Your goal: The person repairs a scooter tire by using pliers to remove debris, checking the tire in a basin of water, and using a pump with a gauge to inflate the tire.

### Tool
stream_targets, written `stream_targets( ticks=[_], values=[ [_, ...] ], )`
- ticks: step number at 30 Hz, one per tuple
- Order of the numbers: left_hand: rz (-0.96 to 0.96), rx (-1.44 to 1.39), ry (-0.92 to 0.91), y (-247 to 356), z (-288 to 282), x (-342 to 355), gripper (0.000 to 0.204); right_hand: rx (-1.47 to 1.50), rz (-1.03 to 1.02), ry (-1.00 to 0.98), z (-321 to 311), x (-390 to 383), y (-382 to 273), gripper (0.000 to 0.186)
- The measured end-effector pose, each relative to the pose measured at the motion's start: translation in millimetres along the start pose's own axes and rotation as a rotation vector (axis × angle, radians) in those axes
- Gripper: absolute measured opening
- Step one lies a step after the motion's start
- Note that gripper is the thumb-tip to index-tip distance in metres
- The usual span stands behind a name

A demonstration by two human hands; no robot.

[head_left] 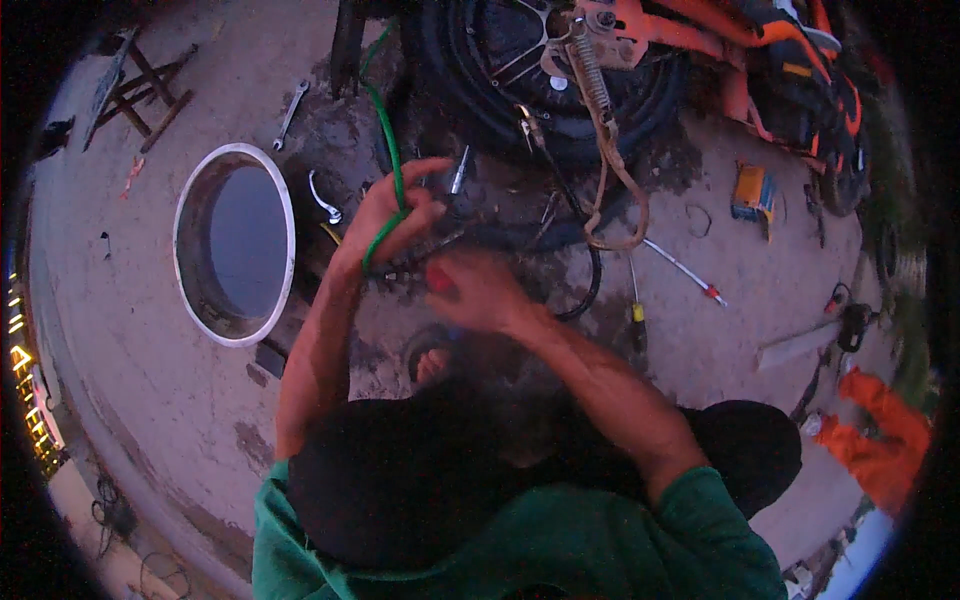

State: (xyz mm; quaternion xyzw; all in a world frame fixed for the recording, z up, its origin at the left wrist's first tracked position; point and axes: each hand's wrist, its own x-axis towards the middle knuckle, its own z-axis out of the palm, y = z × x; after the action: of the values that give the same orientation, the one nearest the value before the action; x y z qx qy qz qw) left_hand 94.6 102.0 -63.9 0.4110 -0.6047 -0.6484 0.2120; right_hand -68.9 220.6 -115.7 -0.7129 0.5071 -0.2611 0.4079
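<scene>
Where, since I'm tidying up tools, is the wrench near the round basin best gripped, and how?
Probably mid-shaft, from straight above: the wrench appears to lie flat on the ground, its straight, narrow shaft running between two wider ends. Pinch across its long sides, away from the lower end beside the basin.

green hose (390, 130) across left grip (374, 212) | right grip (478, 290): red object (438, 278) (mostly covered) | basin (198, 245), left

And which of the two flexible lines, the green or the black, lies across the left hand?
The green hose: it comes down and crosses the left hand. The black cable curves farther right, clear of that hand.
</scene>
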Motion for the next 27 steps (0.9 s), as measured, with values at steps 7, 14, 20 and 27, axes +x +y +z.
stream_targets(
  ticks=[7, 14, 20, 27],
  values=[
    [-0.006, 0.116, -0.002, -22.9, -5.4, -9.2, 0.053, -0.149, 0.091, -0.139, 5.1, 4.0, -3.2, 0.044],
    [-0.014, 0.095, 0.057, -57.8, -29.6, -34.4, 0.052, -0.182, 0.097, -0.159, 36.1, -3.6, 5.1, 0.039],
    [-0.111, -0.064, 0.061, -57.8, -39.0, -56.2, 0.052, -0.212, 0.159, -0.200, 30.3, -6.0, 0.5, 0.037],
    [0.041, -0.610, 0.314, -73.5, -58.4, -95.0, 0.055, -0.216, 0.233, -0.223, 27.8, -21.1, -6.7, 0.031]
  ],
)
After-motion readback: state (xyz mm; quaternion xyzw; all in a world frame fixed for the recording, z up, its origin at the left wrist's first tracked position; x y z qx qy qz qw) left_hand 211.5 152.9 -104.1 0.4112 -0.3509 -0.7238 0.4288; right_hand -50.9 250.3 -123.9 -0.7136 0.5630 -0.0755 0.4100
